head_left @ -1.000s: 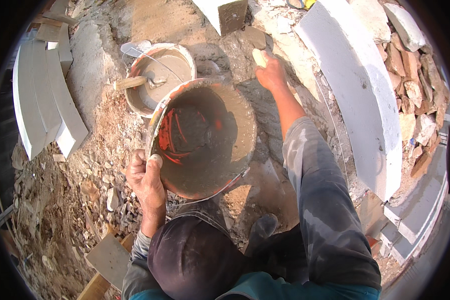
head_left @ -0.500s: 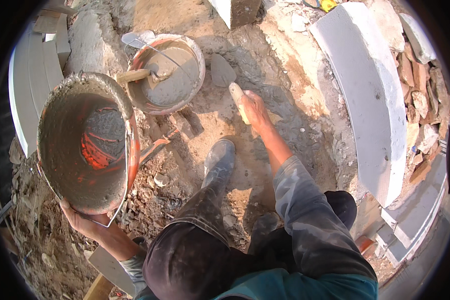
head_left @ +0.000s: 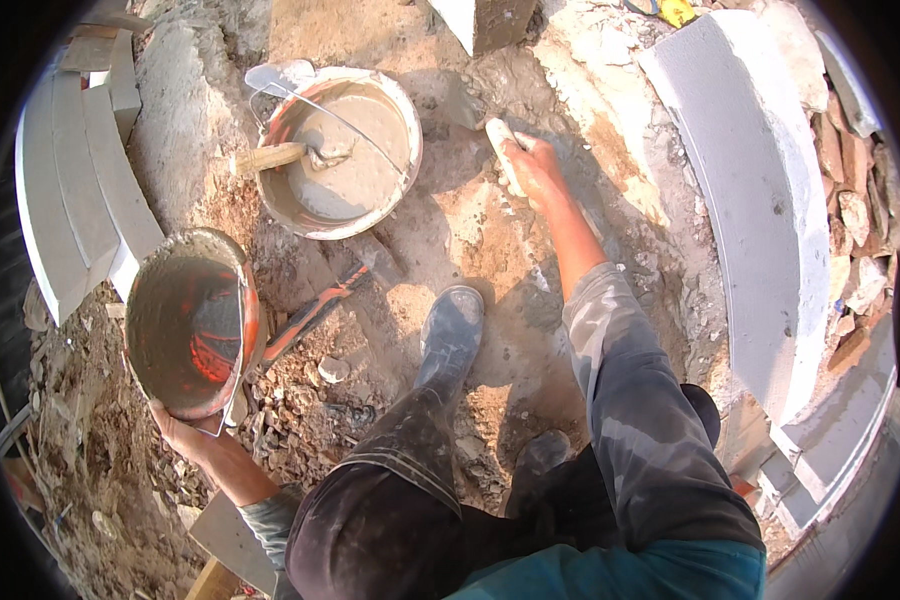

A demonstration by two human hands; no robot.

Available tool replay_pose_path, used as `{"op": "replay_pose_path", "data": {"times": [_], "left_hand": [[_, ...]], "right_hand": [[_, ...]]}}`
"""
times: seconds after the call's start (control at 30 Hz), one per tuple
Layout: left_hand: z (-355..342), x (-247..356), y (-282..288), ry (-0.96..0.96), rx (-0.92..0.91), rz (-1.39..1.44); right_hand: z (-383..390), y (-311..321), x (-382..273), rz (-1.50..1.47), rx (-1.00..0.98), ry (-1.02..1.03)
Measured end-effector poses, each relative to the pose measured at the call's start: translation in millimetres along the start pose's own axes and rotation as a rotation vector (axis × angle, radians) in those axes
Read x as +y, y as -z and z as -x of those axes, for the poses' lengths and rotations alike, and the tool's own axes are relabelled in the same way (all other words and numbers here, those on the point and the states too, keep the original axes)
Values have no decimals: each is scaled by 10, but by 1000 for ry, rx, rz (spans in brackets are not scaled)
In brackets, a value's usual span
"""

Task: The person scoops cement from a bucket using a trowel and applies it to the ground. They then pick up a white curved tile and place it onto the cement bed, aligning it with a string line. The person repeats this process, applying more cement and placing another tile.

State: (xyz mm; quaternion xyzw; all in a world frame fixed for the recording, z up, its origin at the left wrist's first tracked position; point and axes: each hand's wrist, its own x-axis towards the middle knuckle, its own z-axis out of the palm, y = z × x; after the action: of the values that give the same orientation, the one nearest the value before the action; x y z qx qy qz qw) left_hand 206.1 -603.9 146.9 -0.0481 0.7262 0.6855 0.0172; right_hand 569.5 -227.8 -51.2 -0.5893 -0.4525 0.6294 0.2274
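My left hand (head_left: 198, 442) grips the lower edge of an orange bucket (head_left: 170, 340). The bucket is tilted with its mouth toward me, and grey mortar coats its inside; its wire handle hangs at the right side. My right hand (head_left: 538, 172) is closed round the pale handle of a trowel (head_left: 500, 140). The trowel's grey blade points away over the mortar-smeared ground and partly blends with it. Beyond the left hand stands a second bucket (head_left: 416, 125) holding wet grey mix. Another trowel with a wooden handle (head_left: 270, 157) rests in it.
A hammer with an orange and black handle (head_left: 320, 312) lies between the buckets and my boot (head_left: 453, 325). A long grey block (head_left: 735, 220) lies on the right, beside broken stones (head_left: 850, 215). Stacked pale slabs (head_left: 75, 180) are at the left, rubble (head_left: 300, 400) below the hammer.
The tilted bucket has gone lower and farther from my view, so it looks smaller. My right hand has moved forward and right, and the trowel blade now shows less of its face.
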Motion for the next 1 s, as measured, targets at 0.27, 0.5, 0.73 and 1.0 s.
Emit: {"op": "replay_pose_path", "data": {"times": [0.27,0.5,0.73,1.0], "left_hand": [[-24,-64,-186,-10,-20,2],[-281,-128,-196,-11,-59,59],[-286,-201,-229,-99,-95,-7],[27,-211,-530,-132,50,53]], "right_hand": [[321,225,104,-45,-98,48],[655,309,348,268,-126,142],[683,711,170,93,52,22],[862,387,850,252,-71,242]]}}
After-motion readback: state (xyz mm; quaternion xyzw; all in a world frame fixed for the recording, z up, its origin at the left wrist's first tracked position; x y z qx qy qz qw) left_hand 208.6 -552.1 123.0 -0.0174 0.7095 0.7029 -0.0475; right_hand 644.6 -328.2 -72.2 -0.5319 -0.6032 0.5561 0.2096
